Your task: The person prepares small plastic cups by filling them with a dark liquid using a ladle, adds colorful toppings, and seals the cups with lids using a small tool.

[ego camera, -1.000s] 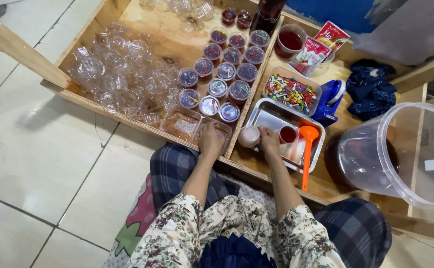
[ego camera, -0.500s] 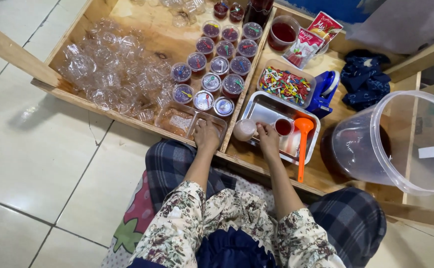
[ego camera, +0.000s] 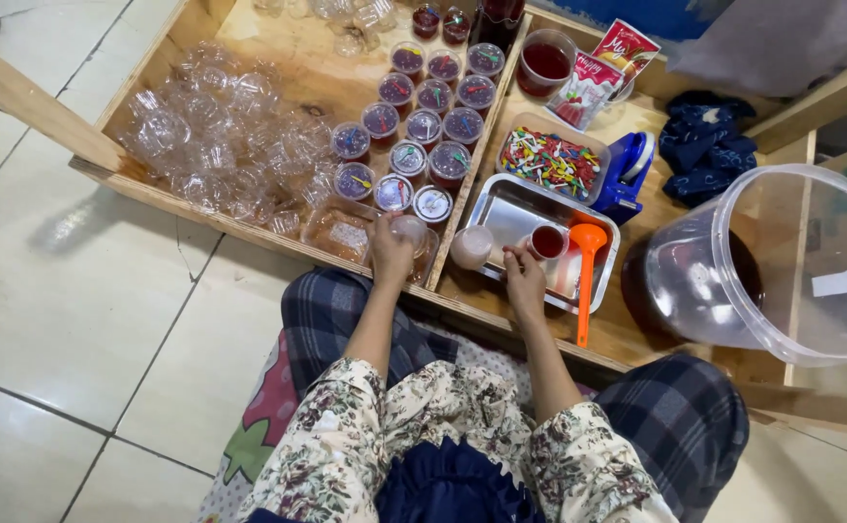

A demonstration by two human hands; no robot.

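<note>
Clear lid point(ego camera: 410, 230), face up, we find pinched in our left hand point(ego camera: 391, 258) over the lid tub point(ego camera: 344, 235), while our right hand point(ego camera: 524, 281) fingers curl beside one filled cup point(ego camera: 547, 241) on one steel tray point(ego camera: 507, 211).

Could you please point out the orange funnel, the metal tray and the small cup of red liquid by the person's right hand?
orange funnel point(ego camera: 588, 236), head view, on its bowl.
metal tray point(ego camera: 506, 210), head view, on its bare floor.
small cup of red liquid point(ego camera: 547, 241), head view, on the liquid's surface.
</note>
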